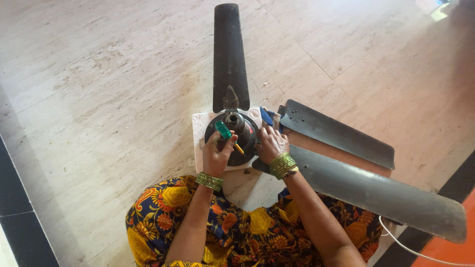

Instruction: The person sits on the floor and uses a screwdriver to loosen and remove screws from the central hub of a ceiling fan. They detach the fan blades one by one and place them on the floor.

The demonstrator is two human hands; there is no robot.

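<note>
A dark ceiling fan motor [237,129] sits on a white slab [200,126] on the floor. One long dark blade [229,54] sticks out from the motor away from me. My left hand [216,154] grips a screwdriver [225,132] with a green handle, its tip pointing at the motor's right side. My right hand [271,143] presses on the motor's right edge, where a grey blade [376,190] meets it. Both wrists wear green bangles.
A loose dark blade [339,132] lies on the floor to the right, partly on a brown board [326,151]. A blue cloth [266,116] peeks out beside the motor. A white cable [415,249] runs at lower right. Pale tiled floor lies all around.
</note>
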